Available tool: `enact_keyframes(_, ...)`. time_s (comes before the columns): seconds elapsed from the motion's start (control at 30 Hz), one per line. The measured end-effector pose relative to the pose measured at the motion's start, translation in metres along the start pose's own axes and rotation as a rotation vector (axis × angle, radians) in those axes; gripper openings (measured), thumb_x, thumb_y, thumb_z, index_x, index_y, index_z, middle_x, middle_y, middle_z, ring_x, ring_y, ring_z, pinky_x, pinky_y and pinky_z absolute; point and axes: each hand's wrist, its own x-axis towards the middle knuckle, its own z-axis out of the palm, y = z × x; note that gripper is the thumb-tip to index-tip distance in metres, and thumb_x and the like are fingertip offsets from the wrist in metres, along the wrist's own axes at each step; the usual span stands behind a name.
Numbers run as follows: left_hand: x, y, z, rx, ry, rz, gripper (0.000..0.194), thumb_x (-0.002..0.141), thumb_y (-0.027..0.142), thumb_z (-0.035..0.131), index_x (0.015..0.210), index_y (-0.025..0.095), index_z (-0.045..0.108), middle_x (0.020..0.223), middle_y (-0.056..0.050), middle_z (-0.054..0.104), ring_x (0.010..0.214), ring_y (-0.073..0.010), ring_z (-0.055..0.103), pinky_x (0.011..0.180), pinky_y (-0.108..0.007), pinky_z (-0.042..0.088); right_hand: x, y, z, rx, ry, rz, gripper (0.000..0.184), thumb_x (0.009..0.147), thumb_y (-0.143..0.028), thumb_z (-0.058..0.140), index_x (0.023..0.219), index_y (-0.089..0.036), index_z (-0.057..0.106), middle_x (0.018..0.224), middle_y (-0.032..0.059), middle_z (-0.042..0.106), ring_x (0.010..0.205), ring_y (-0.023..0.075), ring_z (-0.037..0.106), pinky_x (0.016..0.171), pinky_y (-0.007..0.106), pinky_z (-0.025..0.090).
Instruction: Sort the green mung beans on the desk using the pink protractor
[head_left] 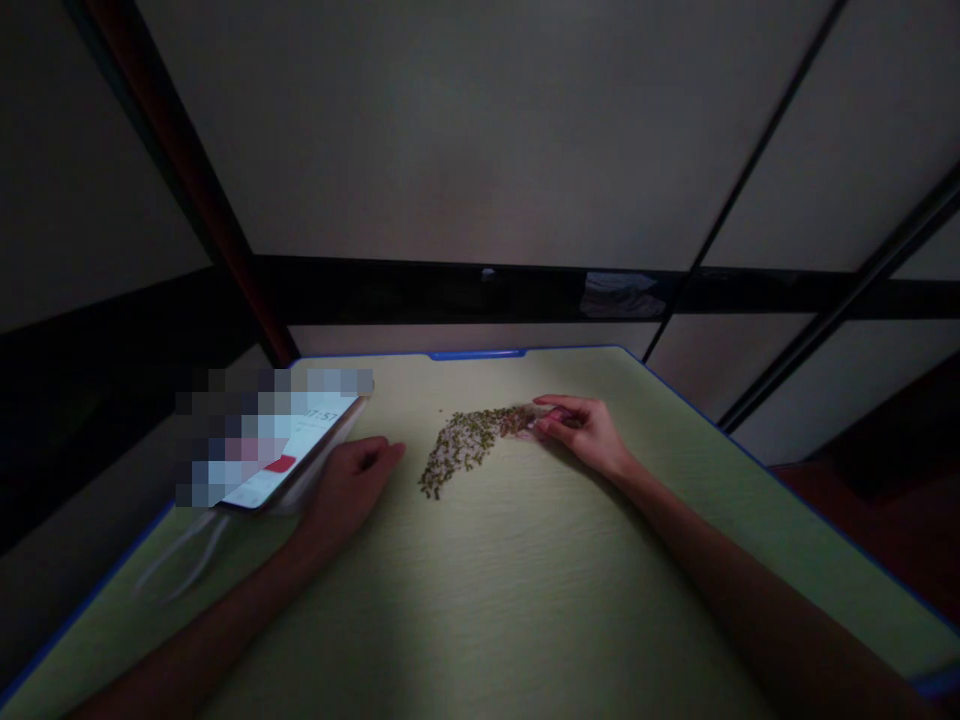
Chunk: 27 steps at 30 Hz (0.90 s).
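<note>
The right hand is pinching a reddish item beside greenish bits; the left hand is curling (grip unclear).

Bare arms on my feed, over the table.
On the table's left side I see the left hand and a slim left forearm; on its right, the right hand, slender-fingered, and a smooth right forearm, both uncovered.
</note>
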Motion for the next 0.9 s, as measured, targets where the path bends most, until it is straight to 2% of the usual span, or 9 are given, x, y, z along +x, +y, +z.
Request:
enact_keyframes(0.67,-0.002,0.0031,-0.002,0.001,-0.01,-0.009,0.033,0.067,0.04,0.043,0.044,0.02,0.032,0.038,0.006,0.033,0.039,-0.0092,0.032,0.04,-0.023,0.025,-0.0012,-0.0018,0.0005,0.002,0.001,-0.011,0.032,0.064,-0.027,0.062,0.092,-0.012,0.066,0.06,0.0024,0.064,0.053,0.0138,0.058,0.054,0.027,0.047)
enact_keyframes(0.9,-0.001,0.0016,-0.0015,0.009,0.005,0.007,0.033,0.068,0.039,0.042,0.043,0.02,0.032,0.039,0.006,0.032,0.04,-0.009,0.032,0.04,-0.023,0.025,-0.0002,-0.0027,-0.0007,-0.002,0.019,0.005,0.035,0.063,-0.026,0.062,0.093,-0.009,0.066,0.062,0.0043,0.063,0.053,0.0136,0.056,0.053,0.026,0.045)
